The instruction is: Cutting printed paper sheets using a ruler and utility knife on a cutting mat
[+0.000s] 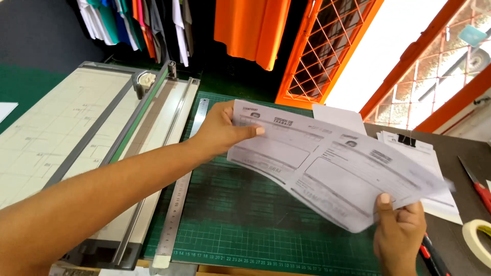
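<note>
I hold a large printed paper sheet (pixel 327 168) with several form blocks on it above a green cutting mat (pixel 240 214). My left hand (pixel 220 130) grips the sheet's left edge, thumb on top. My right hand (pixel 399 232) pinches its lower right corner. The sheet sags a little between the two hands and looks slightly blurred at its right end.
A large paper trimmer (pixel 76 138) lies to the left, with a steel ruler (pixel 179 194) along the mat's edge. A clipped stack of papers (pixel 419 153), red-handled scissors (pixel 478 186), a tape roll (pixel 478 237) and a red pen (pixel 432 258) sit at right. Shirts (pixel 153 25) hang behind.
</note>
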